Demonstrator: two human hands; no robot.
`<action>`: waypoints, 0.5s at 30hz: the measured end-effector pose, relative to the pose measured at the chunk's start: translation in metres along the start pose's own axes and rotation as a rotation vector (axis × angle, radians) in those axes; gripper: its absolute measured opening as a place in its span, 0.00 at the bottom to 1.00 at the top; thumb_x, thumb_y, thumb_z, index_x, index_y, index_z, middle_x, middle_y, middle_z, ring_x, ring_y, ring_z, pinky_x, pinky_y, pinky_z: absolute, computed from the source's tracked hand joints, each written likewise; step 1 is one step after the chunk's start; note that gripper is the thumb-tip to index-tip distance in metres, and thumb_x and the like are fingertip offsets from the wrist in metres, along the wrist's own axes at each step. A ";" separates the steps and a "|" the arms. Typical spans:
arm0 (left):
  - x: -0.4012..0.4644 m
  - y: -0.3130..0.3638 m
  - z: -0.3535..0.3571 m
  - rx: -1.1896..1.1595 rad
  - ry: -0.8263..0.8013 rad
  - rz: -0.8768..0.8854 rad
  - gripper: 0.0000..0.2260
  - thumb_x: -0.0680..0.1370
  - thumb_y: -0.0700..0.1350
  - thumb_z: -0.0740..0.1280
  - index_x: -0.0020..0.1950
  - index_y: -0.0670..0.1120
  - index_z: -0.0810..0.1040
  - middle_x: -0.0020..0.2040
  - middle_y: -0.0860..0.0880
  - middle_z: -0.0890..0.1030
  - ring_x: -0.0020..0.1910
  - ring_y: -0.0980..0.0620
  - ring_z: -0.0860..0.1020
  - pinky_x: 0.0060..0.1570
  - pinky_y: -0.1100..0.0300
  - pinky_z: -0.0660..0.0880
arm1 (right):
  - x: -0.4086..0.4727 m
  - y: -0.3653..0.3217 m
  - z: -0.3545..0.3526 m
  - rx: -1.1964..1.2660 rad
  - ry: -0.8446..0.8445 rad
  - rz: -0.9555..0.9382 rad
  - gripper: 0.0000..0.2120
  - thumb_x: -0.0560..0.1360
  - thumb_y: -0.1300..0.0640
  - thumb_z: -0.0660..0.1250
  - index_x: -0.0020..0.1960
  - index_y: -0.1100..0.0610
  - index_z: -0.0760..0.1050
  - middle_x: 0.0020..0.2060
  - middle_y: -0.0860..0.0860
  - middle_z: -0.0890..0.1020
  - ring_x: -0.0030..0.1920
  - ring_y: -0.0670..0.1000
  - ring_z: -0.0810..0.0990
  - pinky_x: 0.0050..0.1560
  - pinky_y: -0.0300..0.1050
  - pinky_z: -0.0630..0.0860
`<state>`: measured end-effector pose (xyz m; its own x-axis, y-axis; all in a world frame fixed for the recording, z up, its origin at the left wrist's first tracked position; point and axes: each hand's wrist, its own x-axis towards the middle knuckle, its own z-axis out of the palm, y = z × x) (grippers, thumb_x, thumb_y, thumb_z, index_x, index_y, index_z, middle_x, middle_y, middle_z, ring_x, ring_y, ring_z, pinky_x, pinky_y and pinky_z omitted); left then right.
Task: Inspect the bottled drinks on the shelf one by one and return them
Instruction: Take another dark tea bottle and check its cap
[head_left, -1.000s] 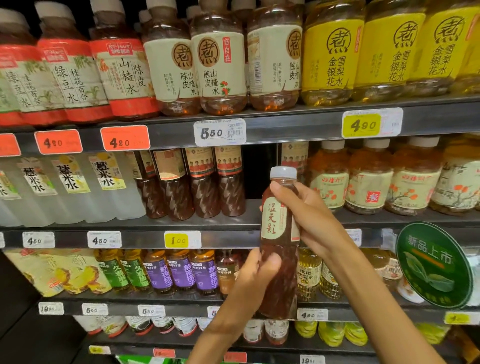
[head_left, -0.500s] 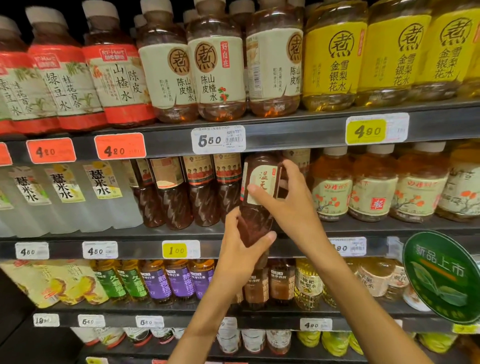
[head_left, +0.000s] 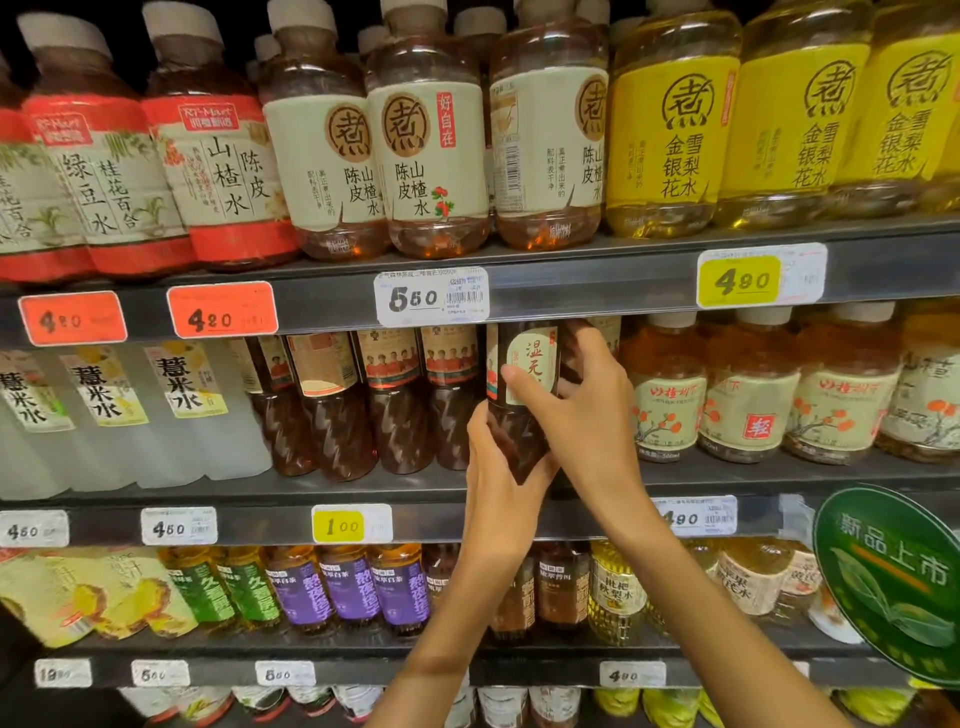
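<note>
While both hands meet at the middle shelf: the dark tea bottle (head_left: 524, 395) stands tilted in the gap of its row, its top hidden behind the shelf edge above.
Left grip: the left hand (head_left: 501, 483) cups the bottle's lower body from below, thumb up its left side, fingers curled round the base.
Right grip: the right hand (head_left: 587, 415) wraps the bottle's label band from the right, thumb laid across the cream label, fingers curled behind.
Bottle relative to grips: held between the two hands, the left hand low, the right hand higher and to the right; whether its base touches the shelf cannot be told.
Middle shelf (head_left: 260, 525): front edge carries price tags; the bottle is above the stretch between the yellow tag (head_left: 350, 525) and a white tag partly behind the right wrist.
Left neighbours: brown twisted bottles (head_left: 400, 405) just beside it, then cloudy white bottles (head_left: 176, 415) towards the left end.
Right neighbours: amber bottles with persimmon labels (head_left: 753, 395) just beside the right hand.
Upper shelf: cream-labelled bottles (head_left: 431, 140) directly above, with a white price tag (head_left: 431, 296) on the edge.
Lower right corner: a round green sign (head_left: 893, 582) sticks out from the shelving.
</note>
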<state>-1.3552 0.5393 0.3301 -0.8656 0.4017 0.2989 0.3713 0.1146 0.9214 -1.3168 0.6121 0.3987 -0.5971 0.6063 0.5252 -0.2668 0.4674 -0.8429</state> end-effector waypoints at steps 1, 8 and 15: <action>0.001 -0.001 0.001 0.016 0.003 -0.009 0.37 0.76 0.46 0.70 0.76 0.54 0.50 0.72 0.50 0.66 0.70 0.54 0.64 0.67 0.57 0.65 | 0.000 0.001 0.000 0.019 -0.004 0.000 0.18 0.71 0.54 0.74 0.55 0.59 0.71 0.49 0.52 0.81 0.52 0.50 0.81 0.50 0.53 0.81; 0.000 -0.002 0.008 0.277 0.211 0.067 0.34 0.75 0.42 0.70 0.75 0.46 0.55 0.72 0.46 0.59 0.67 0.51 0.58 0.69 0.56 0.56 | 0.000 0.009 0.006 -0.012 -0.004 -0.054 0.17 0.72 0.55 0.73 0.54 0.61 0.70 0.50 0.53 0.78 0.53 0.51 0.79 0.52 0.53 0.79; -0.021 -0.019 0.008 0.175 0.296 0.170 0.30 0.74 0.37 0.70 0.72 0.50 0.61 0.65 0.54 0.64 0.64 0.64 0.61 0.67 0.56 0.63 | -0.004 0.013 0.018 -0.190 0.061 -0.191 0.25 0.72 0.51 0.73 0.62 0.62 0.67 0.53 0.49 0.65 0.49 0.41 0.68 0.49 0.40 0.76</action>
<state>-1.3419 0.5361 0.3042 -0.8366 0.1515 0.5264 0.5478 0.2329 0.8035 -1.3316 0.6042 0.3834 -0.5017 0.5302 0.6835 -0.2198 0.6861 -0.6935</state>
